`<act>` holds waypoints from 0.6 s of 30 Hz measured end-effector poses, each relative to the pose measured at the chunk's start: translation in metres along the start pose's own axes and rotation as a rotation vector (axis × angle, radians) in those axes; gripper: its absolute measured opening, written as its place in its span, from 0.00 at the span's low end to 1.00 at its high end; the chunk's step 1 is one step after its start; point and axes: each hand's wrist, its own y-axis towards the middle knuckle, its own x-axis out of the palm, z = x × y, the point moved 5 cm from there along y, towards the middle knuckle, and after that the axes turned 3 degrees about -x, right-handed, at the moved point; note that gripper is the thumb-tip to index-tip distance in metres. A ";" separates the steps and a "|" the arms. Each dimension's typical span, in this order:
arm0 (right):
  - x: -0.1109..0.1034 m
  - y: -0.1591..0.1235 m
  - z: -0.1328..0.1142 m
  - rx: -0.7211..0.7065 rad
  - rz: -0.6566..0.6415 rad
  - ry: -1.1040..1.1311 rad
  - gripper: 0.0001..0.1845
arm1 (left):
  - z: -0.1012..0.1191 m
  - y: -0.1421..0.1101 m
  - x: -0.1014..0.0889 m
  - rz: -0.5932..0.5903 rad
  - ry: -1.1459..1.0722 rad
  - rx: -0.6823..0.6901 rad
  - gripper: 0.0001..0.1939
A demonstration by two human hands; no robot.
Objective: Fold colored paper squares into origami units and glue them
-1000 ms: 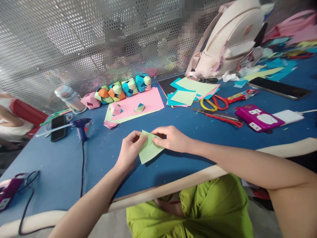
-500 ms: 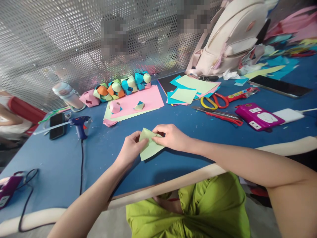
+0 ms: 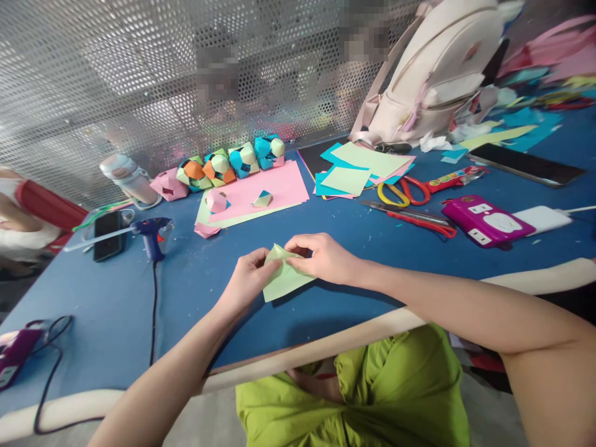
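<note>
A light green sheet of paper [image 3: 285, 284] is held just above the blue table, its upper part creased or curled. My left hand [image 3: 249, 278] pinches its left side between thumb and fingers. From the right, my right hand [image 3: 321, 257] grips the upper right part, thumb across the front. The fingertips behind the paper are hidden. Beyond my hands, a pink sheet [image 3: 284, 180] bears a small pink folded piece [image 3: 216, 201] and a green-and-blue folded piece [image 3: 263, 198].
Several folded paper balls [image 3: 216, 167] line the mesh panel. A glue gun [image 3: 151, 236] stands left, its cord running to the table edge. At right lie scissors [image 3: 410, 217], coloured paper [image 3: 367, 158], a purple power strip [image 3: 487, 220], a phone [image 3: 526, 164] and a backpack [image 3: 428, 81].
Both thumbs have shifted slightly on the green paper, and its top edge bends a little differently. The paper stays in both hands at nearly the same place.
</note>
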 end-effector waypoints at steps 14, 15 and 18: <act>-0.004 -0.004 -0.012 -0.327 -0.023 -0.070 0.08 | 0.006 0.000 0.000 -0.097 -0.131 -0.009 0.09; -0.004 -0.004 -0.012 -0.339 -0.039 -0.070 0.09 | 0.006 0.000 0.000 -0.108 -0.151 -0.021 0.08; -0.005 -0.006 -0.012 -0.369 -0.065 -0.082 0.11 | 0.005 -0.001 0.002 -0.139 -0.185 -0.073 0.07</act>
